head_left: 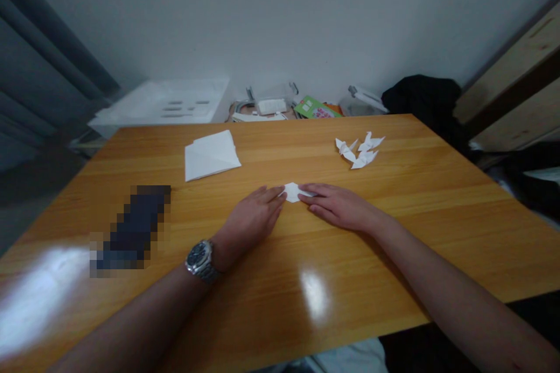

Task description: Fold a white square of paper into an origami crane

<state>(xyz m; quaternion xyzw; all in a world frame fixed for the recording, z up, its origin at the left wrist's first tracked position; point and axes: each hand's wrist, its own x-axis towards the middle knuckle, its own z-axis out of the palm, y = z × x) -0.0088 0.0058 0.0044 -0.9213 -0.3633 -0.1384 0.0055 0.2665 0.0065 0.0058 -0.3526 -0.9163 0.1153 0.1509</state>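
A small piece of folded white paper (292, 193) lies on the wooden table in front of me, its middle showing between my hands. My left hand (254, 213), with a metal watch (202, 259) on the wrist, has its fingertips on the paper's left end. From the other side, my right hand (335, 204) holds the right end down, its fingers stretched over a pointed tip. Both hands keep low against the tabletop, and their fingers partly cover the paper's two ends.
Several folded paper cranes (359, 151) sit at the back right of the table (371, 280). A stack of white paper sheets (212, 155) lies back left, with a dark pixelated object (135, 227) nearer me. Beyond the far edge are a white tray (175, 99) and a green booklet (312, 107).
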